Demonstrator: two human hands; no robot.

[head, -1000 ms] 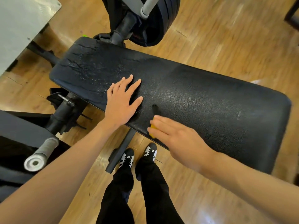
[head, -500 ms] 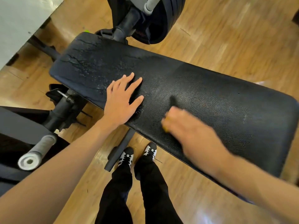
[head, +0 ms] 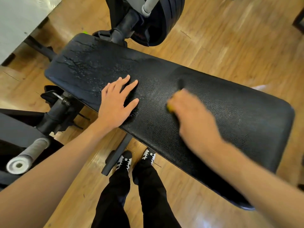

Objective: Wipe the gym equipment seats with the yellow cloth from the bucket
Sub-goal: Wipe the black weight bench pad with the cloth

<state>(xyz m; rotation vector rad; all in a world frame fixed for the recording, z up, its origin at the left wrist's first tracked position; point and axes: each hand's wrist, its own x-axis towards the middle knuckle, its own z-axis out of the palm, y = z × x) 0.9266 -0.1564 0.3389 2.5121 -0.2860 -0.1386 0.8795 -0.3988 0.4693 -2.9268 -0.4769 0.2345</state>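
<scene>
A long black padded bench seat (head: 230, 112) runs from upper left to lower right, cracked and worn at its left end. My left hand (head: 115, 102) lies flat on the pad with its fingers spread. My right hand (head: 192, 116), blurred by motion, covers the yellow cloth (head: 170, 109) on the middle of the pad. Only a small yellow edge of the cloth shows under the fingers. No bucket is in view.
A stack of black weight plates (head: 164, 22) on a bar stands behind the bench. A grey bar end (head: 18, 165) juts out at lower left beside the black bench frame (head: 56, 116). My legs and shoes (head: 136, 160) stand on the wooden floor in front.
My right hand with the cloth has slid away from the near edge, further onto the pad and to the right. My left hand has stayed flat in the same spot.
</scene>
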